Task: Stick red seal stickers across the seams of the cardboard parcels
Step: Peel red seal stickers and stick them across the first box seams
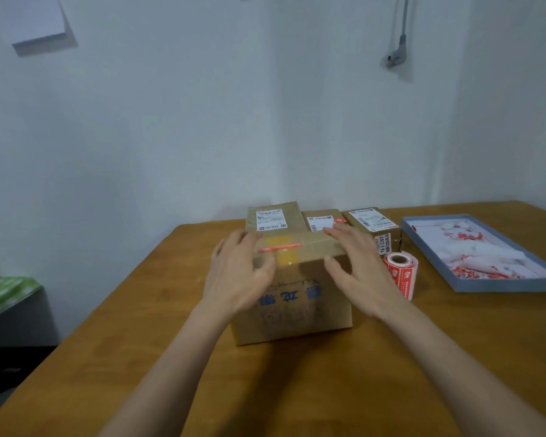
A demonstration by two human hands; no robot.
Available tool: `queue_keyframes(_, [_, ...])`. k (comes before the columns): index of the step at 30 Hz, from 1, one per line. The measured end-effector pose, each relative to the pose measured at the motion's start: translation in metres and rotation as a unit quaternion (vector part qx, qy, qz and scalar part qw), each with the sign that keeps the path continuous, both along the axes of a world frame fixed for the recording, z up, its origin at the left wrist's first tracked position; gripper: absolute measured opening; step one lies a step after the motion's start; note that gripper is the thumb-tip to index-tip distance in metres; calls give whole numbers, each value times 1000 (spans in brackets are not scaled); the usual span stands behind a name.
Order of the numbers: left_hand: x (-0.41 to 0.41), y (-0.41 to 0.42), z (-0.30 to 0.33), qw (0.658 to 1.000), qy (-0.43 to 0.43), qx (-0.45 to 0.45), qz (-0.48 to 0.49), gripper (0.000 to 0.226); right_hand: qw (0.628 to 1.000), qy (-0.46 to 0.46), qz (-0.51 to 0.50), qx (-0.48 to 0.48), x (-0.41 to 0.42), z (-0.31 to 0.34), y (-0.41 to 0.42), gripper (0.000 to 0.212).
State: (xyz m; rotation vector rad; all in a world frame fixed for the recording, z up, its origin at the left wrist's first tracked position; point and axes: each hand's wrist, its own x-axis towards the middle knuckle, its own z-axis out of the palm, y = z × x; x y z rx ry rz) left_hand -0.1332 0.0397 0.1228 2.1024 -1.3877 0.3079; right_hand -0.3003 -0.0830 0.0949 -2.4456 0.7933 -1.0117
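Note:
A cardboard parcel (297, 298) with blue print on its front stands in the middle of the table. A red seal sticker (279, 247) lies across yellowish tape on its top. My left hand (238, 275) is spread at the parcel's left top edge, fingers relaxed. My right hand (356, 266) is spread at its right top edge in the same way. Whether the hands touch the box is blurred. A roll of red seal stickers (401, 269) stands just right of the parcel.
Three smaller labelled parcels (322, 220) sit behind the big one near the wall. A shallow blue-grey tray (517, 287) with white and red backing scraps lies at the right. The wooden table (297, 389) has its left edge beside a green-covered object (7, 294).

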Motion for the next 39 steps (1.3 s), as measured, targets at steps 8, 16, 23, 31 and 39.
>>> queue_keyframes(8, [20,7,-28,886,439,-103,104,66,955,-122,-19,268,-1,-30,4,61])
queue_keyframes(16, [34,15,-27,842,505,-183,44,54,937,-131,-5,324,0,-23,11,56])
queue_keyframes(23, [54,30,-12,800,542,-200,160,59,922,-177,-91,332,-1,-37,2,74])
queue_keyframes(31, [56,33,-29,856,488,86,145,48,925,-92,-73,362,9,-45,6,61])
queue_keyframes(39, [68,35,-28,966,191,29,172,39,917,-114,-30,381,12,-50,15,41])
